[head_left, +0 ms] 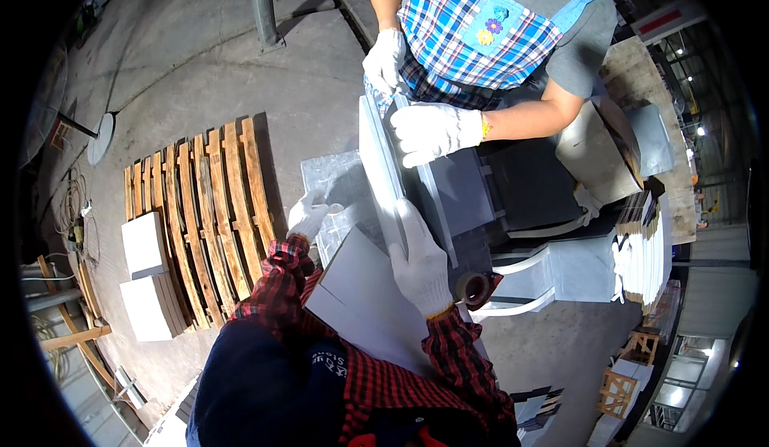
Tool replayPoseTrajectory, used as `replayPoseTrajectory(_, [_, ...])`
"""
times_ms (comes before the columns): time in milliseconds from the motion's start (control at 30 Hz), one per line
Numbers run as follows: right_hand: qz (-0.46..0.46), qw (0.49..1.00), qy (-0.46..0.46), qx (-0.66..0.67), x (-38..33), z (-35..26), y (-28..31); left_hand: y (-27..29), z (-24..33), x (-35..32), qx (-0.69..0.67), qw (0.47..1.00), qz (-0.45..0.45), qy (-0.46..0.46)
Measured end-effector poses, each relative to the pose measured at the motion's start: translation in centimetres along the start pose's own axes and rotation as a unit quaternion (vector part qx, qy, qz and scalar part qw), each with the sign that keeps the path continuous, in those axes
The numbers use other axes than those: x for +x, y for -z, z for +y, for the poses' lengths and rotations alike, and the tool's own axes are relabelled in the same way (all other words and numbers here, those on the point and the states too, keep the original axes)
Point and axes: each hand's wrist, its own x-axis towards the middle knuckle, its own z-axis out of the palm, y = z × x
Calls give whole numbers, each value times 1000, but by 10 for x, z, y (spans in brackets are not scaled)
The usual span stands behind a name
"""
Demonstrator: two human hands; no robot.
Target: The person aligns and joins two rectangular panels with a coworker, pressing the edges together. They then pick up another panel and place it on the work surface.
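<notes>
At the worktable, the right hand lies flat, fingers together, on a long grey panel; the left hand grips clear wrapping film. Wrapping looks barely begun, with a co-worker's gloved hand steadying the far end.

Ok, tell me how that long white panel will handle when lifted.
The long white panel looks stiff: it stays straight between two people's gloved hands. Its length likely makes it awkward alone. The right hand lies flat on it, so it may be slippery.

Right hand lies flat on grey panel; left hand touches its wrapped edge. Co-worker's gloved hands hold far end. Wooden pallet on floor.
</notes>
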Motion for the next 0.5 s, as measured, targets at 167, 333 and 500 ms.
replayPoseTrajectory(167, [-5,1000,-4,10,1,-1,0,-11,-13,4,-61,997,-20,33])
replayPoseTrajectory(333, [-12,1000,-14,12,3,-2,3,-10,-6,4,-75,996,-29,43])
replayPoseTrajectory(500, [-2,1000,3,2,2,-1,2,-7,5,-1,-89,994,-32,54])
